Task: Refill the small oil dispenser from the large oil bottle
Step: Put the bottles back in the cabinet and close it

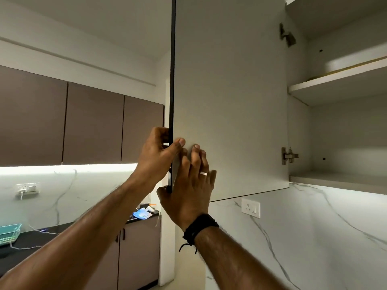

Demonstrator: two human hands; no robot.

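left hand (156,158) fingers curled, right hand (188,185) fingers flat

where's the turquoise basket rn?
Head view, far left edge: the turquoise basket sits on the dark countertop, below the brown wall cabinets.

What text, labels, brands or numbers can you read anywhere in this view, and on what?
None can be read.
Open cabinet door: plain, no label.
Wall socket: no legible marking.
Blue packet on the far counter: too small and blurred to read.
Shelves: no bottle or label in sight.
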